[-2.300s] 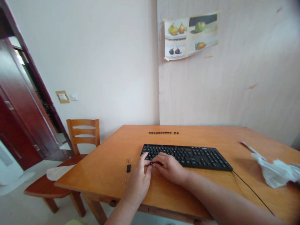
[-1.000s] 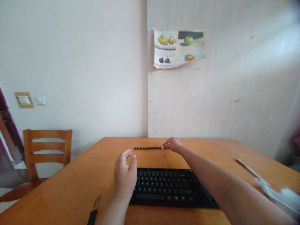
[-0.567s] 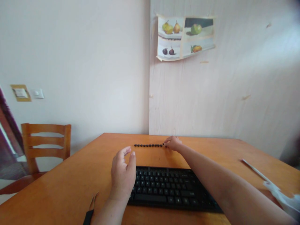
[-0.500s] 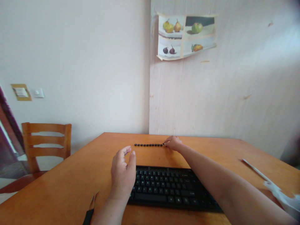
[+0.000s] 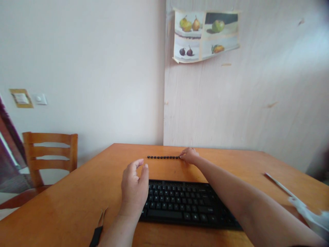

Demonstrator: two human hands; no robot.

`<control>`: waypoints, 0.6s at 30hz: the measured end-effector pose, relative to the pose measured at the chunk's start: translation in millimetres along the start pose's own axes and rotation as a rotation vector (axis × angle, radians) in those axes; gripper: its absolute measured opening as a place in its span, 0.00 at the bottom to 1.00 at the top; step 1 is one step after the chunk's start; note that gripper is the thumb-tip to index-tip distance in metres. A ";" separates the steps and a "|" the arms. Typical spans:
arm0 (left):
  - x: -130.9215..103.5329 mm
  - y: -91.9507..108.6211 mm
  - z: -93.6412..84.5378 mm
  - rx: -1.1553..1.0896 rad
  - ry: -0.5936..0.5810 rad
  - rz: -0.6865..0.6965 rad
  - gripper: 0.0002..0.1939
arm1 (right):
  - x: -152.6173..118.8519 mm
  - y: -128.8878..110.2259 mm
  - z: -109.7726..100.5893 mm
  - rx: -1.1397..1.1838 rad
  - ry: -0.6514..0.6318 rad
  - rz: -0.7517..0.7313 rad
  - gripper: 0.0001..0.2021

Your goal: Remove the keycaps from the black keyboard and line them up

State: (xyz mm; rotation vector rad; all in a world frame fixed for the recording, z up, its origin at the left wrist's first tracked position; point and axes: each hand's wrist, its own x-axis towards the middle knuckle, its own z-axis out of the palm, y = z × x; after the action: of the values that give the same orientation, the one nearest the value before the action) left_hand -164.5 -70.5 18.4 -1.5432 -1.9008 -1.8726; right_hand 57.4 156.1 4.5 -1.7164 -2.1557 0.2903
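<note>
Small black keycaps (image 5: 161, 157) form a straight row across the far part of the table. At the row's right end, my right hand (image 5: 189, 156) pinches a keycap between thumb and fingers; the fingers largely hide it. A black keyboard (image 5: 174, 206) lies nearer to me, its right part covered by my right forearm. Beside the keyboard's left end my left hand (image 5: 135, 187) hovers, palm turned inward, fingers curved and thumb apart, holding nothing. It hides the keyboard's left edge.
Tweezers (image 5: 97, 234) with black grips lie left of my left forearm. A thin pale stick (image 5: 279, 184) and crumpled white material (image 5: 303, 207) are on the right. A wooden chair (image 5: 51, 151) stands at the table's left, and a wall closes off the far side.
The view has tilted slightly, so the table sits a little higher in the picture. At the row's end, the keycap under my right fingers now sits lower, level with the others. My left hand stays put.
</note>
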 end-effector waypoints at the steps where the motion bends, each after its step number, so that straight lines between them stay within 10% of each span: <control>1: 0.0 -0.5 0.0 0.002 -0.004 0.002 0.15 | -0.4 -0.5 0.1 -0.002 -0.001 -0.001 0.07; 18: 0.3 0.9 -0.3 0.023 -0.003 0.017 0.15 | 2.6 7.5 -3.6 0.000 0.061 -0.008 0.12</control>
State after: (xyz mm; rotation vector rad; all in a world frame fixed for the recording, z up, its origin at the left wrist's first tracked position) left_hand -164.2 -70.8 19.3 -1.5513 -1.8973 -1.8357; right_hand 65.0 160.2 5.3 -1.6934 -2.1183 0.2328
